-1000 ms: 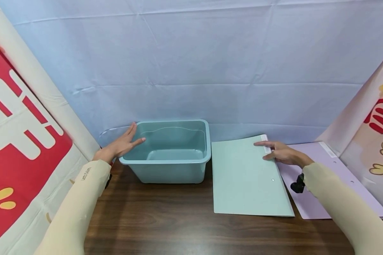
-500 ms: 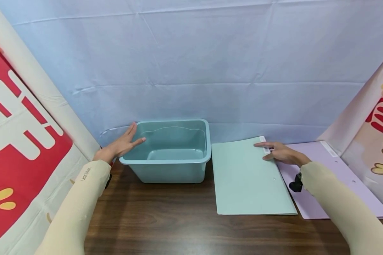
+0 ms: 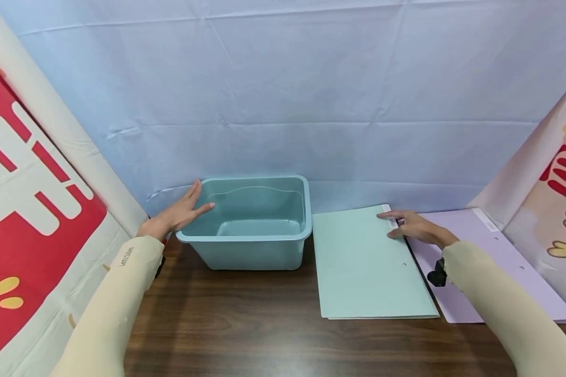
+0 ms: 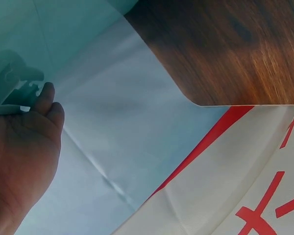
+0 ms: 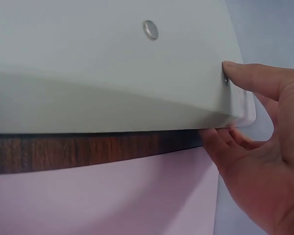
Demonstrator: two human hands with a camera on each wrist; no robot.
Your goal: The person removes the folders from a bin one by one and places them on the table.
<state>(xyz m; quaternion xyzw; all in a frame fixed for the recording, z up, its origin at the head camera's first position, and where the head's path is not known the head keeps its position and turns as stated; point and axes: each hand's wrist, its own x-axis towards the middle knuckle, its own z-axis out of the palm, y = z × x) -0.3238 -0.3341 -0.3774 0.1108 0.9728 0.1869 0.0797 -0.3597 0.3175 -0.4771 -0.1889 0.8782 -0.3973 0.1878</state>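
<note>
In the head view my left hand (image 3: 176, 213) rests at the left rim of a blue-green plastic bin (image 3: 252, 254), fingers straight and the thumb pointing in over the opening. My right hand (image 3: 416, 226) holds a mint-green folder (image 3: 358, 267) by its back right corner, at the white label on its spine. The right wrist view has the thumb (image 5: 245, 74) on the cover beside a metal rivet, with the other fingers at the spine edge below. The folder lies right of the bin, its left edge close to the bin's wall. Nothing shows inside the bin.
A lilac folder (image 3: 514, 267) lies to the right, partly under the right forearm. The dark wood table (image 3: 245, 324) runs in front of the bin and folders. A pale blue cloth (image 3: 283, 94) hangs behind, with printed banners (image 3: 42, 173) at both sides.
The mint-green folder has shifted slightly right at its front edge, and its back corner sits a little lower. The right hand stays at the corner. The left hand and the bin have not moved.
</note>
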